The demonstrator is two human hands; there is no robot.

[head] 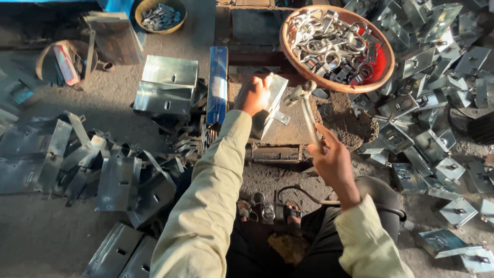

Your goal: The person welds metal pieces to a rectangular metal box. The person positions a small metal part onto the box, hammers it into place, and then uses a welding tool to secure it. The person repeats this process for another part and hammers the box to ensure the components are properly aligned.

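My left hand point(253, 96) presses on a bent sheet-metal plate point(272, 100) lying on a worn work block point(288, 131). My right hand point(332, 154) grips the handle of a hammer point(307, 105), whose head hangs just right of the plate. A round basket point(383, 72) with a red lining holds several shiny metal rings and clasps, just beyond the hammer.
Several folded metal plates lie heaped at right point(427, 134) and at left point(118, 180). A stack of shiny plates point(167, 87) and a blue bar point(217, 82) stand left of the block. A small bowl of parts point(159, 15) sits far back. My sandalled foot point(292, 213) is below.
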